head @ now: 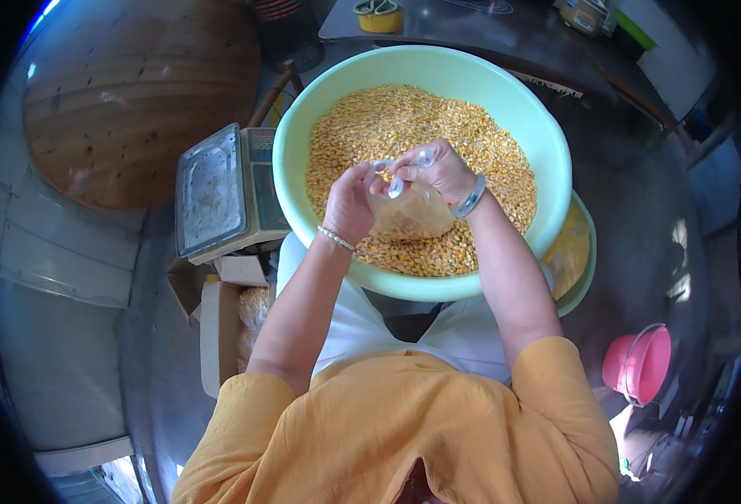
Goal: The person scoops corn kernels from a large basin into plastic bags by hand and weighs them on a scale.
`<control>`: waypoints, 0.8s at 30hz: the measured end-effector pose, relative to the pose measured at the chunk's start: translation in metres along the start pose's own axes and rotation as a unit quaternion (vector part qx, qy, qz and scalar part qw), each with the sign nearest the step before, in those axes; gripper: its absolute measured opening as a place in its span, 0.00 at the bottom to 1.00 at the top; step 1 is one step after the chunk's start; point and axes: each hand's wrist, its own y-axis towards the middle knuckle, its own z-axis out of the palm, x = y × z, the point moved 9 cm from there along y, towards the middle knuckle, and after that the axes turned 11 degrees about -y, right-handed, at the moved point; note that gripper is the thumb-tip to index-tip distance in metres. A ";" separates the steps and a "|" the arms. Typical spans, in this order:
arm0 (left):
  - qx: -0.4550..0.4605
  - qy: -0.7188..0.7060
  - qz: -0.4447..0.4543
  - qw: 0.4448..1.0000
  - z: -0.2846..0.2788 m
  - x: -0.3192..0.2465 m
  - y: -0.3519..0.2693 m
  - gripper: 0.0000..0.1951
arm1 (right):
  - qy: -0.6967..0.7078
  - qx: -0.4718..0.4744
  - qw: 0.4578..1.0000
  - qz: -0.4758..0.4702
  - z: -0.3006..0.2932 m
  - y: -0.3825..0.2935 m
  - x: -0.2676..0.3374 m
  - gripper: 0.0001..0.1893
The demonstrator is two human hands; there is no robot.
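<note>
A large pale-green plastic basin [307, 94] before me holds a broad heap of yellow corn kernels [402, 120]. Low over the kernels is a clear plastic bag [417, 211], its twisted neck between my two hands. My left hand [352, 201], with a beaded bracelet at the wrist, pinches one side of the neck. On the other side, the fingers of my right hand [443, 170] grip the twisted plastic; a bangle circles that wrist. Kernels show at the bag's lower part, but I cannot tell whether they lie inside or behind it.
Left of the basin stands a weighing scale [213, 189] with a metal pan. Below it, a cardboard box [220, 340] contains bags of corn [254, 309]. A green tub [581, 290] with yellow plastic sits at right, a pink bucket [638, 364] farther off. A round wooden tabletop [143, 107] is upper left.
</note>
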 end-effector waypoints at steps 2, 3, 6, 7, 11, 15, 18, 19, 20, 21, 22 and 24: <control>-0.006 0.032 -0.022 0.999 0.005 0.001 -0.001 0.08 | -0.199 -0.057 0.973 -0.105 -0.011 0.002 0.005 0.03; -0.015 0.064 -0.040 0.997 0.005 0.001 -0.003 0.09 | -0.198 -0.055 0.973 -0.106 -0.007 0.004 0.003 0.03; 0.045 0.198 -0.095 0.974 0.011 0.004 -0.003 0.11 | -0.375 -0.194 0.887 -0.188 -0.005 -0.006 0.024 0.05; 0.044 0.198 -0.094 0.975 0.009 0.002 -0.002 0.11 | -0.375 -0.193 0.887 -0.188 -0.002 -0.006 0.025 0.05; 0.033 0.306 -0.117 0.944 0.005 0.002 0.001 0.12 | -0.413 -0.200 0.859 -0.225 0.003 -0.010 0.033 0.04; -0.035 0.531 0.019 0.846 0.006 -0.032 0.010 0.09 | -0.324 -0.167 0.919 -0.153 -0.008 -0.001 0.015 0.03; -0.018 0.634 0.137 0.761 0.006 -0.061 0.012 0.10 | -0.225 -0.117 0.964 -0.079 -0.009 0.004 0.010 0.06; -0.017 0.682 0.164 0.712 0.012 -0.066 0.009 0.10 | -0.155 -0.087 0.983 -0.042 -0.008 0.005 0.005 0.07; -0.029 0.684 0.174 0.707 0.010 -0.068 0.007 0.08 | -0.177 -0.066 0.980 -0.062 -0.008 0.005 0.004 0.09; -0.026 0.686 0.172 0.706 0.013 -0.067 0.006 0.08 | -0.175 -0.070 0.980 -0.062 -0.012 0.005 0.003 0.09; -0.030 0.727 0.170 0.665 0.017 -0.066 0.003 0.08 | -0.195 -0.065 0.978 -0.035 -0.015 0.006 -0.004 0.09; -0.031 0.767 0.166 0.619 0.017 -0.064 -0.002 0.08 | -0.212 -0.063 0.975 -0.010 -0.022 0.007 -0.014 0.08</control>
